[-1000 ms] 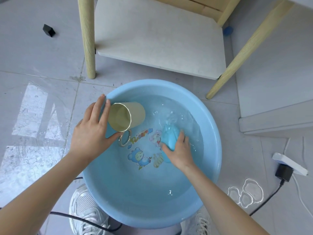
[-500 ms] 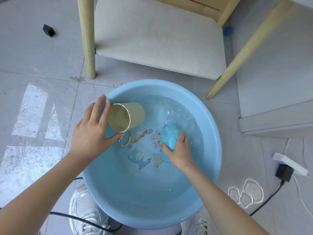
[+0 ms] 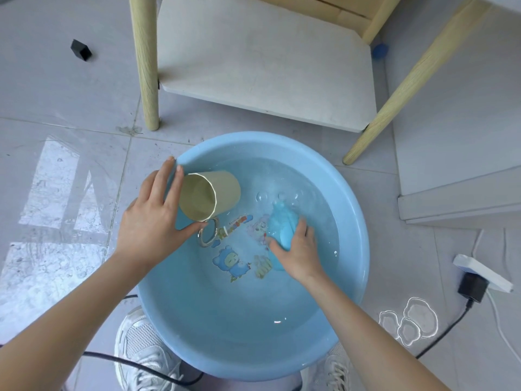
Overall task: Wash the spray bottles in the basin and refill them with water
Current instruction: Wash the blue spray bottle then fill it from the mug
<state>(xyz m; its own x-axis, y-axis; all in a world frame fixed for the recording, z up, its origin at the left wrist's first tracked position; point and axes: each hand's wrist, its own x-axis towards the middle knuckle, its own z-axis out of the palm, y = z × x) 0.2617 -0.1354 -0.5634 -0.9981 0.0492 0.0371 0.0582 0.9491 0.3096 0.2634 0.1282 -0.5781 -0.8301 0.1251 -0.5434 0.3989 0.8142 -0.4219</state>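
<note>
Tilted cup (image 3: 214,193) is pinched by left hand (image 3: 152,218), fingers near straight; bottle (image 3: 282,224) is clasped underwater by right hand (image 3: 298,249); wet plastic may be dropped, causing splash.

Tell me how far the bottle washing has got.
Done: the basin holds water. In hand: the right hand grips a blue bottle under the water, with bubbles at its far end, while the left hand holds a beige cup tipped over the basin. Left: no washed or refilled bottle shows anywhere, so finishing this wash and the refill are both to do.
</note>
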